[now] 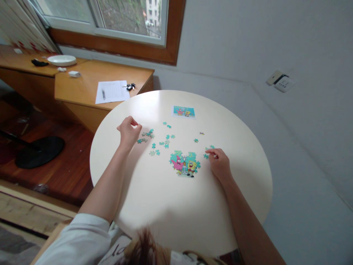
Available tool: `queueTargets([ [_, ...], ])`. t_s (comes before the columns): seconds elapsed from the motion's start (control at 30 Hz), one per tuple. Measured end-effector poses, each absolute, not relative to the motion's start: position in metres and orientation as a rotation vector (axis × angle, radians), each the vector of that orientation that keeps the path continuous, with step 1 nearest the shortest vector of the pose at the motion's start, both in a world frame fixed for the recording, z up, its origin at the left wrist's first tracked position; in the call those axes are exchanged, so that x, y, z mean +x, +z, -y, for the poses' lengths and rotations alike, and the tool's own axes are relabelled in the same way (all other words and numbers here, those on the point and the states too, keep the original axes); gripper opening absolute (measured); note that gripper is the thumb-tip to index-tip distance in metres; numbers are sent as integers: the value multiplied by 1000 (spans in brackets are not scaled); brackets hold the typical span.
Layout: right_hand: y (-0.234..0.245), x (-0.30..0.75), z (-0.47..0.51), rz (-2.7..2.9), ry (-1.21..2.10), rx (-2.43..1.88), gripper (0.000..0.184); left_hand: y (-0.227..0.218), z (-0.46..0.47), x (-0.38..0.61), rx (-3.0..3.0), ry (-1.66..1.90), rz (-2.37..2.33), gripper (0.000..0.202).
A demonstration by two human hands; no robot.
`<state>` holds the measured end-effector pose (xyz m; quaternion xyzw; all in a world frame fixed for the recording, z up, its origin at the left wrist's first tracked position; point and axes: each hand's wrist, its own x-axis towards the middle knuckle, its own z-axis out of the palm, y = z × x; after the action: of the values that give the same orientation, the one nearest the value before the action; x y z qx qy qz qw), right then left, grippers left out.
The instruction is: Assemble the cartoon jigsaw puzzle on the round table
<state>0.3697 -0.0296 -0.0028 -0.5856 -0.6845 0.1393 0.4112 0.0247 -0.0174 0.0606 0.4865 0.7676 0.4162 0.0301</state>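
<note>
A partly joined jigsaw puzzle (184,163) with pink and yellow cartoon figures lies on the round white table (171,206). Left of it, my left hand (129,134) is raised near a group of loose puzzle pieces (149,133), its thumb and fingers pinched together. Whatever may be between them is hidden. On the other side, my right hand (220,163) is closed, fingertips at a small cluster of teal pieces (206,156). Whether a piece is gripped there is unclear. Several more teal pieces (167,143) are scattered between my left hand and the joined part.
Behind the puzzle lies a small picture card (184,112) with the same figures. Single pieces (196,140) sit right of centre. A wooden desk (82,86) adjoins the table, bearing paper (113,92), keys (130,87) and a white plate (62,60). A wall is at right.
</note>
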Motion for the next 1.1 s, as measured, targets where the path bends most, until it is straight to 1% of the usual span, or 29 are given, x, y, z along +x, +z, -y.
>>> queueTargets([
  [0.73,-3,370,30,1723,369,-1473,23,59,17,28,1504,1212,-2349,21],
  [1.1,-1,369,31,1720,380,-1483,22,60,17,29,1495,1263,-2290,16],
])
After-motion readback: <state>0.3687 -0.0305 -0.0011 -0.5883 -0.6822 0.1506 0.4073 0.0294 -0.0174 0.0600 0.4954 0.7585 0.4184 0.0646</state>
